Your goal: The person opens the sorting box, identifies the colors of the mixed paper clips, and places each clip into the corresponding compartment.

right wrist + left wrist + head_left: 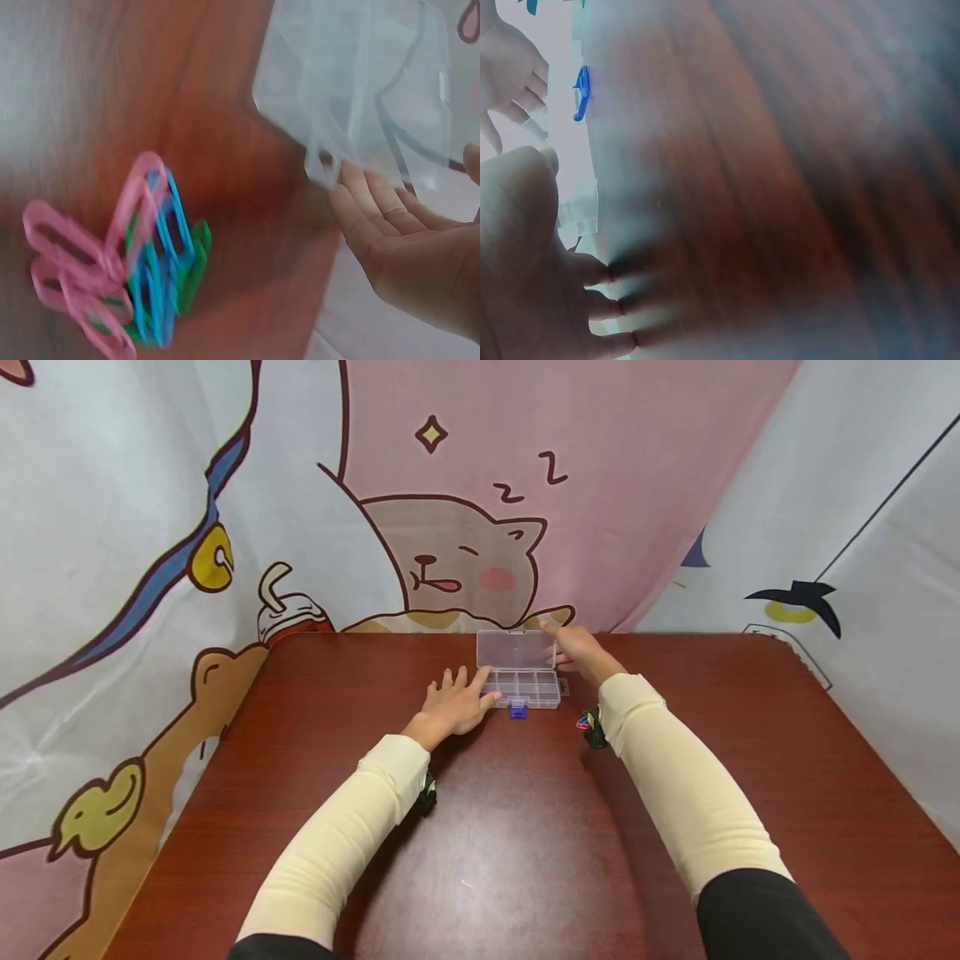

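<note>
While a clear, rectangular plastic compartment box [522, 682] stood toward the far edge of the reddish-brown wooden table [480, 860], its transparent hinged lid [515, 649] raised behind it, the left hand [456, 703] lay at its left end. That hand's fingers were spread, the index finger and thumb reaching the box. The right hand [581, 652] was at the lid's right edge with its fingers extended; whether they pressed on the plastic could not be told. A small blue plastic latch [517, 711] projected from the box's front, between the hands. Pink, blue and green paper-clip-shaped clips [112, 266] lay clustered on the table, nearer the wearer than the box. A cartoon-printed fabric backdrop [465, 552] hung beyond.
</note>
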### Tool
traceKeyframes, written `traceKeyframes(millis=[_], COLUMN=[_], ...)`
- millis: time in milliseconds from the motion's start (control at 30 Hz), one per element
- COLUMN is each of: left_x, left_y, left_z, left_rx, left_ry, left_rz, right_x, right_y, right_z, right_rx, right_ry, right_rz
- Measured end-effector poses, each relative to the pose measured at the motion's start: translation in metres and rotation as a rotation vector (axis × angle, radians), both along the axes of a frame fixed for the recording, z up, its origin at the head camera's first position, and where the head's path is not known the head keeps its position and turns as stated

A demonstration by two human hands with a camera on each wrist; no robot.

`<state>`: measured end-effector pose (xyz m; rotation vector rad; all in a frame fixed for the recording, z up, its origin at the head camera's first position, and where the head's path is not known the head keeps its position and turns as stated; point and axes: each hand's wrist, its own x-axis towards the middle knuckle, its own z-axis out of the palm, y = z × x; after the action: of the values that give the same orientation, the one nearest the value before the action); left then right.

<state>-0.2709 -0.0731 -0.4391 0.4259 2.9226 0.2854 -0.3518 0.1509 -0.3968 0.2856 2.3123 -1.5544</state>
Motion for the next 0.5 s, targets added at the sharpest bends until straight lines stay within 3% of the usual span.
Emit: traceKeyframes(millis=[333,400,500], left_x=[0.0,0.0,0.0], left_y=[-0.001,-0.001,-0.001], left_z=[-0.001,0.0,0.002], left_rx=[-0.014,-0.011,0.004], left_ry=[0.007,0.0,-0.014], left_rz=[0.003,-0.001,-0.004], right_x=[-0.001,-0.002,-0.001], right_y=[0.031,0.038,0.048], right_z=[0.036,0.044,0.06], right_rx=[0.199,0.274,0.403], right_ry=[0.105,0.094,-0.005], right_rz=[0.088,0.124,0.218])
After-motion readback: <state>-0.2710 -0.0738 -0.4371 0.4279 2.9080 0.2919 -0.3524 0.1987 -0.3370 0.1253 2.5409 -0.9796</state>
